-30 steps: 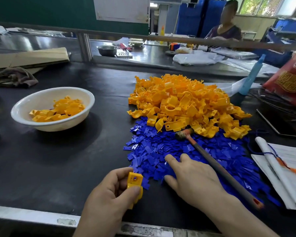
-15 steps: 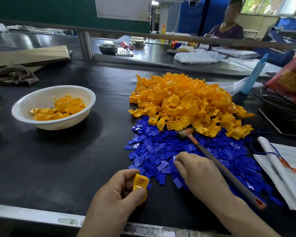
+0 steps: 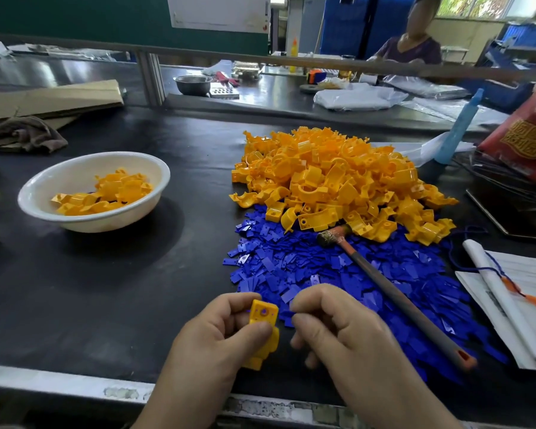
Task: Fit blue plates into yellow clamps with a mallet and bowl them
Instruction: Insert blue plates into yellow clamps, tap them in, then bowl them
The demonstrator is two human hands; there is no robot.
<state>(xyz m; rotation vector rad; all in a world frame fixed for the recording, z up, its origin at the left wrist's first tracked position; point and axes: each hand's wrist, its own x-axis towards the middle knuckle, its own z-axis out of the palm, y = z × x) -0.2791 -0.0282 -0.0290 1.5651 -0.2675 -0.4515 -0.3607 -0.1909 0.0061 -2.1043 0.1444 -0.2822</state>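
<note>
Left hand [image 3: 217, 332] grips yellow clamp [image 3: 262, 315]; red bag [image 3: 526, 140] bears unreadable gold lettering.

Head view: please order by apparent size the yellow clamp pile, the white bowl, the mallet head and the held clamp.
1. yellow clamp pile
2. white bowl
3. held clamp and mallet head: not ranked. The clamp looks bigger, but it is much nearer the camera.

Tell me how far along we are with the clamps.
Done: some clamps in the bowl. In hand: left hand grips one clamp; right hand curls beside it, plate unseen. The mallet lies idle on the plates. Left: most of it, the big clamp pile and loose plates.
</note>
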